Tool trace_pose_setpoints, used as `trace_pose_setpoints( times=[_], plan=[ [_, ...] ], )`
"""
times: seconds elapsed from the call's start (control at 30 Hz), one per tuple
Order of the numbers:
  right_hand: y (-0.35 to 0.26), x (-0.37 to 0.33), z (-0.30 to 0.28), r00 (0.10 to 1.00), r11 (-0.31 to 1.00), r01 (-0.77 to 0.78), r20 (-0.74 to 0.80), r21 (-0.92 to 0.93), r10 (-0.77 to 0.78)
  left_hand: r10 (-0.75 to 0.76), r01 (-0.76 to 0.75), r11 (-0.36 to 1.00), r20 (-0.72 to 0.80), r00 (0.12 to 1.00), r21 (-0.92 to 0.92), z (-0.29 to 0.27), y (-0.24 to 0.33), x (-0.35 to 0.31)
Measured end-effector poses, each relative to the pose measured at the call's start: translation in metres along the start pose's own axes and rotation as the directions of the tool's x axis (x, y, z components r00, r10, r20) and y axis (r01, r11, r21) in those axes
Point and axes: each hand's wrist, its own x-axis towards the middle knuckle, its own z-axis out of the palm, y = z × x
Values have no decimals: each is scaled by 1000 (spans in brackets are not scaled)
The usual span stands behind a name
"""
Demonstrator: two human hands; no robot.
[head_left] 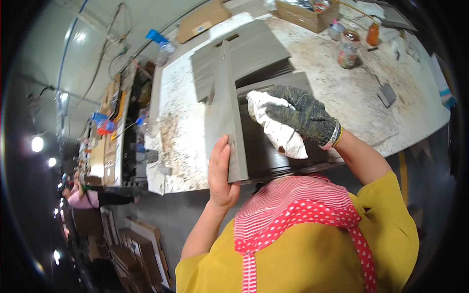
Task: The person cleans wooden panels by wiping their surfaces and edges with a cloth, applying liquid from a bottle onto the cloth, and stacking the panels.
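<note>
No text is legible, the bottle label (348, 48) included

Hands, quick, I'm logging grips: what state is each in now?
Left hand: bare, holding the grey board near its end.
Right hand: gloved, closed on the white cloth.

The narrow board (226, 110), grey with a wood-grain finish, extends lengthwise along the left side of the dark panel (260, 152), its far end beyond that panel. The white cloth (282, 132), bunched and creased, brown-marked near its lower end, is positioned over the dark panel; contact cannot be determined.
</note>
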Motion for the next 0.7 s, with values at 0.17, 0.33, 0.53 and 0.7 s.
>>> trace_pose_setpoints(
  times=[0.17, 0.33, 0.53, 0.7],
  plan=[
    [54, -68, -39, 849, 869, -453, -201, 199, 488, -31, -34, 972, 268, 963, 232, 54, 6, 2],
    [81, -130, -72, 587, 130, -66, -67, 989, 807, -100, -69, 931, 435, 895, 357, 98, -8, 7],
    [62, -145, -82, 580, 63, 67, -91, 996, 810, -156, -89, 930, 603, 782, 356, 111, -8, 8],
    [83, -166, -89, 630, 331, -155, -165, 931, 759, -170, 177, 982, 701, 692, 63, 124, -14, 64]
  ],
)
